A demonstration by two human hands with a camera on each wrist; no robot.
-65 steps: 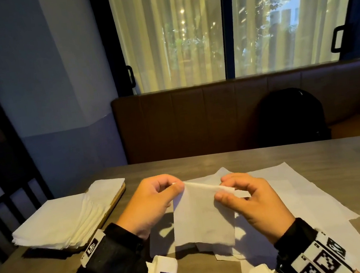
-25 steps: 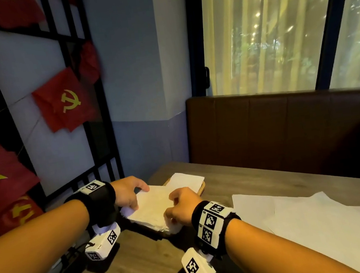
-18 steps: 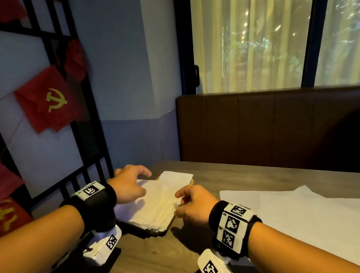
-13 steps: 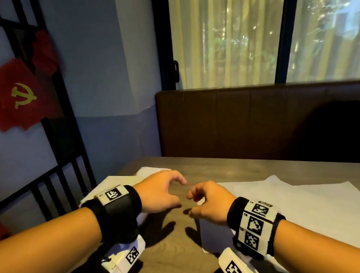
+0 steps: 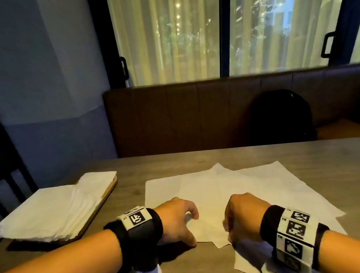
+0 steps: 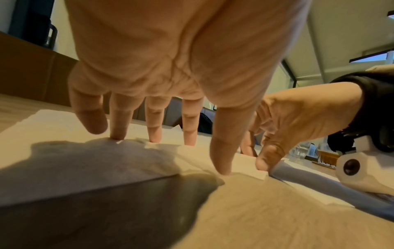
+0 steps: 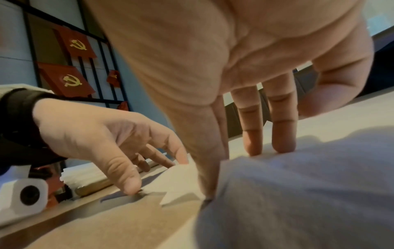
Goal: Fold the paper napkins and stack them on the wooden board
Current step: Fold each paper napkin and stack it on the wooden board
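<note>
Both hands are down on the loose sheets of unfolded paper napkins (image 5: 238, 188) spread over the middle of the wooden table (image 5: 338, 161). The left hand (image 5: 177, 221) is spread, its fingertips (image 6: 154, 134) pressing on the near left part of the top sheet while the thumb touches the table just at the paper's near edge; it grips nothing. The right hand (image 5: 242, 214) sits just beside it, well within the sheets, fingers extended downward onto the paper; in the right wrist view the thumb and forefinger meet at a raised near edge of a sheet, but whether they pinch it cannot be told.

To the left, apart from the loose sheets, a thick stack of folded napkins (image 5: 47, 213) lies on the wooden board (image 5: 105, 200), whose pale edge shows along the stack's right side.

Each wrist wears a black band (image 5: 141, 230) carrying square black-and-white coded markers; small characters beside the codes are too blurred to read. Behind the table runs a brown padded bench back (image 5: 182, 113) with a dark backpack (image 5: 284, 115) against it, below curtained windows. The right wrist view shows red flags (image 7: 76, 45) with yellow hammer-and-sickle emblems on a dark lattice.
</note>
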